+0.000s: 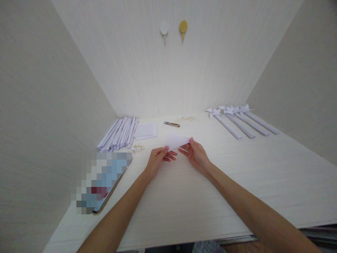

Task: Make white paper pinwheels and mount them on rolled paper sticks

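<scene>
Left hand: the left hand (158,160) pinches the near-left corner of a folded white paper (176,141), thumb on top and fingers curled beneath, closed on the sheet
Right hand: the right hand (196,154) grips the paper's right tip between thumb and forefinger, clamped on it, the other fingers tucked under
Paper: a folded triangular piece, held just above the table (237,175) near its middle, between the two hands, its point towards the right
Left of the hands: a bundle of white paper rolls (118,134) lies far left, with a small heap of pale paper bits (137,148) just near it and a stack of white sheets (145,130) to its right
Near left: a flat device with a blurred screen (104,182) rests at the table's left edge
Far middle: a small cutter (171,124) lies beyond the paper, well apart from the hands
Far right: four paper pinwheels on sticks (240,121) lie side by side
Wall: a white hook (164,28) and a gold hook (183,27) sit side by side on the far wall
</scene>
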Demonstrator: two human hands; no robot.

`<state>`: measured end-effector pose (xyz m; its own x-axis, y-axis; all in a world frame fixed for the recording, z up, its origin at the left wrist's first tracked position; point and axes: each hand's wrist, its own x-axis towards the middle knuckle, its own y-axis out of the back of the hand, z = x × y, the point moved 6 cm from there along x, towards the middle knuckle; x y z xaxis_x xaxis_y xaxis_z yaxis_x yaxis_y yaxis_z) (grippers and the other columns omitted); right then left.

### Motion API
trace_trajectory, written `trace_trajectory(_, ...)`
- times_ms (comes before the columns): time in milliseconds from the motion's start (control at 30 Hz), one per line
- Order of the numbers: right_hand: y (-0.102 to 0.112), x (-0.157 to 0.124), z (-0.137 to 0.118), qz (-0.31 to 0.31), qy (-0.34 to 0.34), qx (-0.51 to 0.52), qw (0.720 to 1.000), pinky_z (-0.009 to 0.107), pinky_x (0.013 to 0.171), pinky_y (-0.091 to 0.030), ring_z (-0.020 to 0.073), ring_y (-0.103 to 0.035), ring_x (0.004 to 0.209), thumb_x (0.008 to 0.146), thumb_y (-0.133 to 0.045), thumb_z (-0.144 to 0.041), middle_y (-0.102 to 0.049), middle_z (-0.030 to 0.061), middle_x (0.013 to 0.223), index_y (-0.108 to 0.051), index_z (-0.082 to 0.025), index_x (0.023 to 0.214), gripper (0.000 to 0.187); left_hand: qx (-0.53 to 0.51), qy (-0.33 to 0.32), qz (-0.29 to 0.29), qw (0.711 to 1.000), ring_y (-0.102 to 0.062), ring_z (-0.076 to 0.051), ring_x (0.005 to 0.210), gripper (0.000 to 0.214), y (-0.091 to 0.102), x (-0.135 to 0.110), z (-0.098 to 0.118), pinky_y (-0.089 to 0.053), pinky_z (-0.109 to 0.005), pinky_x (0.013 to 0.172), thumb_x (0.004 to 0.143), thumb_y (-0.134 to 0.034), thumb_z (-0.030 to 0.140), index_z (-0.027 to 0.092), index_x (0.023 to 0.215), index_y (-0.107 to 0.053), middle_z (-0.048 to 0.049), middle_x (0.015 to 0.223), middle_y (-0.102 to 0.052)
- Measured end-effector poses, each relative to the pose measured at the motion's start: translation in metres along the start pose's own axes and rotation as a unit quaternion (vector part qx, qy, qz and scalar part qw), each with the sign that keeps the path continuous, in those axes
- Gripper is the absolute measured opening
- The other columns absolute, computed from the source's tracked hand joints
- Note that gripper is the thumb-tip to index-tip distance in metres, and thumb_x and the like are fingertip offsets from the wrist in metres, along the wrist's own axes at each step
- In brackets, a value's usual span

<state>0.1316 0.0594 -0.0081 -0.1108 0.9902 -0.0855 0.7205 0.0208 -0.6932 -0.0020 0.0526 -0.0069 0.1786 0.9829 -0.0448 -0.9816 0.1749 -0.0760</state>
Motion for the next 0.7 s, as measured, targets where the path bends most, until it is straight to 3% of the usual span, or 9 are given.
trace_trajectory(333,0.0009,0.0000,-0.0011,0.004,0.016,-0.008,1.000,0.025,0.064,-0.049,0.0115,-0.062,0.067,0.058,-0.070,-0.042,-0.069,-0.0001,0.070,-0.063,-0.018,0.066,0.027,0.003,0.001,-0.005,1.000,-0.060,-0.012,0.056,0.037,-0.0004,0.0004,-0.0006,-0.044,-0.022,0.053,0.074,-0.052,0.044,0.010,0.067,-0.065,-0.0110,0.077,-0.069)
trace_trajectory(700,0.0006,0.0006,-0.0022,-0.003,0.025,-0.012,1.000,0.028,0.066,-0.050,0.0131,-0.063,0.069,0.073,-0.059,-0.037,-0.069,0.0014,0.074,-0.065,-0.019,0.078,0.020,-0.006,0.002,0.009,1.000,-0.062,-0.014,0.057,0.037,0.0001,-0.0005,0.0001,-0.045,-0.023,0.052,0.072,-0.054,0.045,0.010,0.067,-0.065,-0.0127,0.078,-0.069)
